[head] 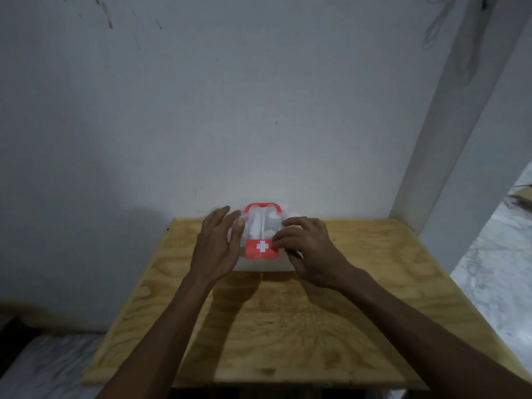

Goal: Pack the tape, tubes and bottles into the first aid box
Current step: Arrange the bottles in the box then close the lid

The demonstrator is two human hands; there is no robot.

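While hands flank it, clear red-latched first aid box (262, 240)

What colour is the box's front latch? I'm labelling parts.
Red with a white cross, on the first aid box; the head view shows it.

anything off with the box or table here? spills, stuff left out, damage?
Nothing stands out. The first aid box sits square on the plywood table near the wall, clear lid down, white items blurred inside. Left hand is open at its left side; right hand rests on the lid. No spill or loose item visible.
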